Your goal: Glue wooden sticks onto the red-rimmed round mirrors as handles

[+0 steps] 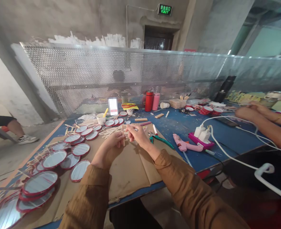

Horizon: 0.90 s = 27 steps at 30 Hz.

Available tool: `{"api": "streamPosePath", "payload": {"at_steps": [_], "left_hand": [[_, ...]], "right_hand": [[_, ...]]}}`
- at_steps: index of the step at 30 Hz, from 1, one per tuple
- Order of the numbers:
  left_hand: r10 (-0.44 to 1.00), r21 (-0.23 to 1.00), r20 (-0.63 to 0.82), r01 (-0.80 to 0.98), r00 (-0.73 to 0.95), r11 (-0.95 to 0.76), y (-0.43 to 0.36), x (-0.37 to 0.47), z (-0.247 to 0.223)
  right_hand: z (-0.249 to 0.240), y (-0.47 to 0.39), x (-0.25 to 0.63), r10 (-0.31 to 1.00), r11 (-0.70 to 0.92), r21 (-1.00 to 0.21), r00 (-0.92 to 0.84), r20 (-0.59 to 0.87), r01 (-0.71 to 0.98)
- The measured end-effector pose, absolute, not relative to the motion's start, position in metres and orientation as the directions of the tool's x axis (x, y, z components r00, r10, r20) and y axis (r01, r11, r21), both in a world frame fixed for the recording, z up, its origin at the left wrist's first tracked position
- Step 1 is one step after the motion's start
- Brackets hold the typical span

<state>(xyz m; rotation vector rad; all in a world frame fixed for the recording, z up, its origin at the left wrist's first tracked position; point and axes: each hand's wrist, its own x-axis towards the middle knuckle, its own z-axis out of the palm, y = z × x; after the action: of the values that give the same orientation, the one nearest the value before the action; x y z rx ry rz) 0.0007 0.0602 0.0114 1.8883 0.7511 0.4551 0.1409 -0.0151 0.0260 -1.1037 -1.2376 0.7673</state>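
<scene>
Above the brown cardboard sheet (pixel 130 171), my left hand (pixel 113 143) pinches a flat wooden craft stick (pixel 124 142) held roughly upright. My right hand (pixel 140 137) is closed close beside it, fingers curled round a slim pen (pixel 136 129), mostly hidden by the fingers. Behind both hands lies a loose spread of craft sticks (pixel 109 132). Round mirrors with red rims, one of them a mirror (pixel 81 149), cover the left side of the cardboard, several of them stacked. Teal-handled pliers (pixel 163 141) and a white marker (pixel 155 129) lie right of my right hand.
A pink glue gun (pixel 186 143) and a purple power strip (pixel 201 141) with white cables sit at the right. Paper cups, a red bottle (pixel 149 101) and a pink bottle (pixel 156 101) stand at the back before a perforated metal screen (pixel 87 66). Another person's arms (pixel 257 116) reach in from the right.
</scene>
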Motion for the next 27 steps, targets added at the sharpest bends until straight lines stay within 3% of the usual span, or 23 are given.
{"api": "streamPosePath", "payload": {"at_steps": [18,27], "left_hand": [[0.69,0.874,-0.029,0.354,0.723,-0.334,0.0601,-0.0005,0.0131],[0.666,0.894,-0.036,0.322,0.745,-0.311,0.0615,0.0001,0.0134]], "right_hand": [[0.0248,-0.0141,0.1423,0.91,0.332,-0.926,0.199,0.365,0.179],[0.0222,-0.0123,0.1439,0.919,0.304,-0.948,0.235,0.317,0.091]]}}
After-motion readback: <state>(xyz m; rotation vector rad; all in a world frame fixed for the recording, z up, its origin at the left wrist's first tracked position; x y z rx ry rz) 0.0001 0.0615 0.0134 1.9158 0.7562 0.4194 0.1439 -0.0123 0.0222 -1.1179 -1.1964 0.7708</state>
